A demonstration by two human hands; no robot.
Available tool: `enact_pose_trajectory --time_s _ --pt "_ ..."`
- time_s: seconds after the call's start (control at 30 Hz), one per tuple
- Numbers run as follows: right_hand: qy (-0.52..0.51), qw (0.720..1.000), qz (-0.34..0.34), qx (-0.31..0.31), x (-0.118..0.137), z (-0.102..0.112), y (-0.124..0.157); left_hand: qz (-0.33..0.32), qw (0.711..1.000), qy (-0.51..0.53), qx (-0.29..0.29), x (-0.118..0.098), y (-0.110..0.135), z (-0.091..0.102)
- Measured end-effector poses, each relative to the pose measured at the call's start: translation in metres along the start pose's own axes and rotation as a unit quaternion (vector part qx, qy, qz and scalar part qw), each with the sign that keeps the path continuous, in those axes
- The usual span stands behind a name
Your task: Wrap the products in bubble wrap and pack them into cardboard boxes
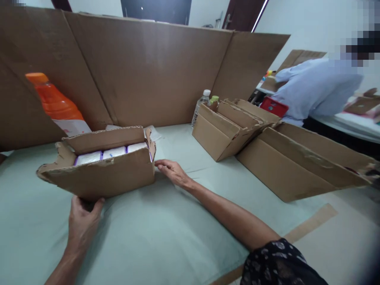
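An open cardboard box [107, 178] stands on the left of the green cloth. White packs [114, 152] with purple edges sit in a row inside it. My left hand [84, 217] grips the box's lower front edge, with its thumb apart and the other fingers partly hidden underneath. At the box's right end, the fingertips of my right hand [172, 172] press against the side near the corner. Behind the box leans an orange bottle [63, 105] with a white label.
On the right stand more open cardboard boxes [215, 136], with a clear bottle [202, 105] behind. A tall cardboard screen [160, 75] lines the back of the green-covered table [166, 237]. A person in a light blue shirt [317, 85] is beyond, at the right.
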State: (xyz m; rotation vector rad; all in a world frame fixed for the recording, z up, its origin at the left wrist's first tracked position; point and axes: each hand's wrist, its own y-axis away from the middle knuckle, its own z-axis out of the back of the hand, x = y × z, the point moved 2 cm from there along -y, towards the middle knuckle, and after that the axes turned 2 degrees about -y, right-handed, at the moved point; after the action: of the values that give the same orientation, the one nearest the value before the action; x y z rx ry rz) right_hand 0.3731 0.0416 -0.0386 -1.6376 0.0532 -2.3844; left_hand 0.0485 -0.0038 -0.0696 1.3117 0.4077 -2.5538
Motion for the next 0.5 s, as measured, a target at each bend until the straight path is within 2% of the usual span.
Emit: enact_pose_trajectory --time_s 0.07,0.17,0.27,0.33,0.43,0.5 --pt "0.098 0.995 -0.013 -0.022 -0.008 0.019 -0.024 0.030 0.999 -0.004 -0.019 0.000 0.006 -0.001" --pt "0.192 0.980 -0.037 -0.045 -0.016 0.038 -0.079 0.046 0.999 -0.017 -0.023 -0.003 0.012 -0.003" --pt "0.221 0.973 -0.049 -0.055 -0.022 0.035 -0.135 0.055 0.998 -0.018 -0.017 0.002 0.011 -0.004" --pt "0.237 0.968 -0.059 -0.067 -0.024 0.028 -0.163 0.068 0.998 -0.002 -0.017 0.011 0.007 -0.006" --pt "0.241 0.962 -0.073 -0.103 -0.027 0.028 -0.181 0.080 0.997 0.016 -0.015 0.021 0.002 -0.006" --pt "0.230 0.959 -0.080 -0.148 -0.027 0.041 -0.179 0.081 0.997 0.003 -0.015 0.022 0.001 -0.006"
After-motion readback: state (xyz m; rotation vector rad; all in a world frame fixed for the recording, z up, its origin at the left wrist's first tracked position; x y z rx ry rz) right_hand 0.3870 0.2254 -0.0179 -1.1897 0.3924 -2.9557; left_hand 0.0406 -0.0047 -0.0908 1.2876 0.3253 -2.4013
